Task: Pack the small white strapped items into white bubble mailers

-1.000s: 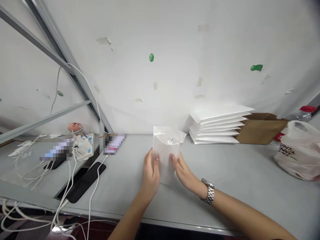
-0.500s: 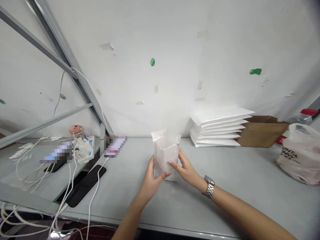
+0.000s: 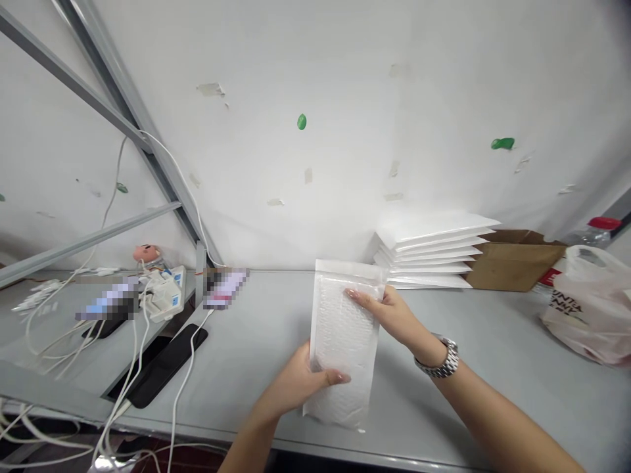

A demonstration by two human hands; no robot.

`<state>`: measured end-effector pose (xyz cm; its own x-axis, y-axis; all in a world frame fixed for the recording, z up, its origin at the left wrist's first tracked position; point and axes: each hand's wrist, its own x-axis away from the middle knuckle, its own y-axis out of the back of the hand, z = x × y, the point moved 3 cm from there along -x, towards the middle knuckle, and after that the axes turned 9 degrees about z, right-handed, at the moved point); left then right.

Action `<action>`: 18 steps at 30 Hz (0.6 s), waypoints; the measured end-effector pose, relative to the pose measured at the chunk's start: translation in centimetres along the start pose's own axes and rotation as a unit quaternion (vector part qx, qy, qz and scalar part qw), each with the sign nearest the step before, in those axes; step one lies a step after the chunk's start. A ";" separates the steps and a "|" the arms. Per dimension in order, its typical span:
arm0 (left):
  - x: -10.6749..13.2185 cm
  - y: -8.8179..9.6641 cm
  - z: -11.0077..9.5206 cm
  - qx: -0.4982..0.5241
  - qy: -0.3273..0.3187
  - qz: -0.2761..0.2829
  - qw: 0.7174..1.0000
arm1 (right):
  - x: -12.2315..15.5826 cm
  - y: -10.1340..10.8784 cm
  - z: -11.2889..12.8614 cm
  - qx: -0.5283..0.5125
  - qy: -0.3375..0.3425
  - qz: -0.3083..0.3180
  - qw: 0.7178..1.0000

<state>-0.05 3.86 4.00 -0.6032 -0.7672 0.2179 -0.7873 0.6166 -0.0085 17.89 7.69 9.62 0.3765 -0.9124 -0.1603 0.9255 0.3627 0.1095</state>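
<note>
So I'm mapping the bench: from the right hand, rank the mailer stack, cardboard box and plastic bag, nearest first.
From the right hand:
1. Mailer stack, just behind it, by the wall.
2. Cardboard box, farther right, behind the stack.
3. Plastic bag, far right.

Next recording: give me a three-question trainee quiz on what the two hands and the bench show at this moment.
1. True or false: both hands grip the white bubble-padded mailer envelope.
2. Which hand holds the envelope near its upper edge? A) left hand B) right hand
3. Fill in: the stack of white padded envelopes lies against the wall, beside a brown ____ box.

Key: 1 true. 2 B; the left hand grips the lower left side. 3 cardboard.
</note>
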 end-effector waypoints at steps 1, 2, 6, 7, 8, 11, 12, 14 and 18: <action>0.1 -0.2 0.0 0.007 0.002 0.003 1.000 | 0.0 0.0 0.0 0.001 -0.001 -0.002 1.000; 0.2 -0.3 0.0 0.012 0.007 0.007 1.000 | -0.1 0.0 0.1 0.008 0.002 -0.001 1.000; 0.6 0.0 0.2 0.024 0.024 0.005 0.999 | 0.2 0.8 0.7 0.096 0.067 -0.005 0.993; 0.8 0.2 0.2 0.028 0.027 0.000 0.999 | 0.4 1.1 0.9 0.130 0.089 -0.007 0.988; 0.9 0.5 0.3 0.030 0.028 -0.007 0.999 | 0.6 1.4 1.1 0.164 0.106 -0.002 0.981; 1.1 1.1 0.3 0.034 0.019 -0.031 0.999 | 1.2 1.8 1.2 0.251 0.102 0.064 0.960; 1.1 1.2 0.3 0.034 0.013 -0.034 0.999 | 1.4 1.9 1.2 0.270 0.093 0.087 0.954; 1.2 1.3 0.2 0.025 0.009 -0.040 0.999 | 1.8 2.0 1.0 0.282 0.088 0.100 0.950; 1.2 1.3 0.3 -0.015 0.026 -0.055 0.998 | 2.2 2.3 0.7 0.229 0.087 0.031 0.969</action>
<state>-1.83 3.73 3.95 -0.5059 -0.8206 0.2659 -0.8434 0.5352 0.0470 20.79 6.40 10.20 0.4689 -0.8312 -0.2986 0.8003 0.2568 0.5419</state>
